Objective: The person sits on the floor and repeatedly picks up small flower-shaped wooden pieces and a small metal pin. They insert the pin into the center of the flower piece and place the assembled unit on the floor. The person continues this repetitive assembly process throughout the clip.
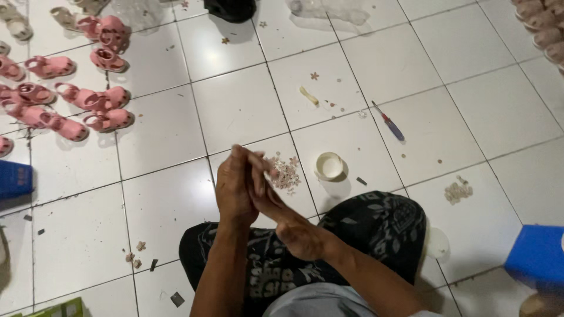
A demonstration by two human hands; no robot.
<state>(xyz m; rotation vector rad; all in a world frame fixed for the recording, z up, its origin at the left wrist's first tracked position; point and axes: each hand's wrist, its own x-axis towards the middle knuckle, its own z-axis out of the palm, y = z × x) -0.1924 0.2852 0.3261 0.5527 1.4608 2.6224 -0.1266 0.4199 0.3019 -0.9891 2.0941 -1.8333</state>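
Note:
I sit on a white tiled floor with my knees in dark patterned trousers (376, 226) below me. My left hand (235, 188) is raised upright and its fingertips meet those of my right hand (282, 214), which reaches up from lower right. The fingers pinch together around something too small to make out. Just beyond the fingertips lies a pile of small pinkish flower-shaped pieces (286, 173) on the tile. A small round white cup (329, 165) stands right of that pile.
Several pink children's sandals (88, 100) lie at the upper left, more pale ones (543, 29) at the upper right. A screwdriver (388, 121) with a red and blue handle lies beyond the cup. Another small pile of pieces (458, 191) and a blue box (537, 255) sit at right.

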